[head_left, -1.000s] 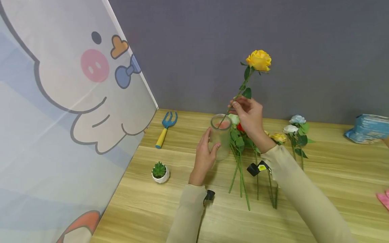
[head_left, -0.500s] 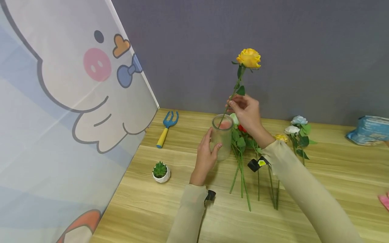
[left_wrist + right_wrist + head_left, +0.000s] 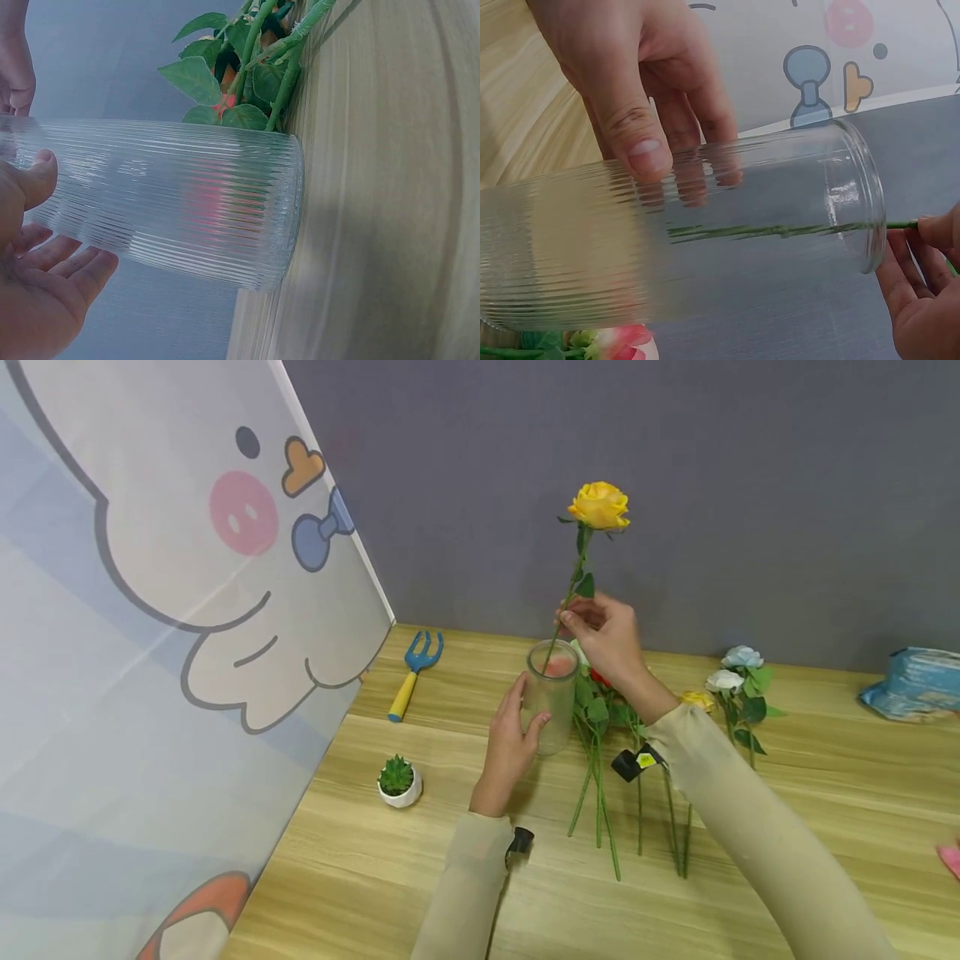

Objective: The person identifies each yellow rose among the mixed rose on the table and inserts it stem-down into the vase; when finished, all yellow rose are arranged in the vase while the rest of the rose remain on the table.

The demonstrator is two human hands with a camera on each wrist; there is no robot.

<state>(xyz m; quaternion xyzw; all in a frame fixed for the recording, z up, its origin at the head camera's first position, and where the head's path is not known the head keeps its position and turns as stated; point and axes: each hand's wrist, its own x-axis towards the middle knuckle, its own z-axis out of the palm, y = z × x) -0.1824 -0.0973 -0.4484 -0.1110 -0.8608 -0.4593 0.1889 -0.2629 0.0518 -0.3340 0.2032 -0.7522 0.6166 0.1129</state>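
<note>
Head view: why are we clasping the jar (image 3: 558,720) with our left hand (image 3: 511,743)?

We're probably steadying it, left of the loose flowers (image 3: 597,711), while our right hand (image 3: 607,637) is pinching the rose (image 3: 600,507) above the jar's mouth, its lower end hanging inside.

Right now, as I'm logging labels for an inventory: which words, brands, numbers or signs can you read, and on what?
None can be read.
Yellow label on the right wrist camera: marks too small to read.
Blue packet: any print too blurred to read.
</note>
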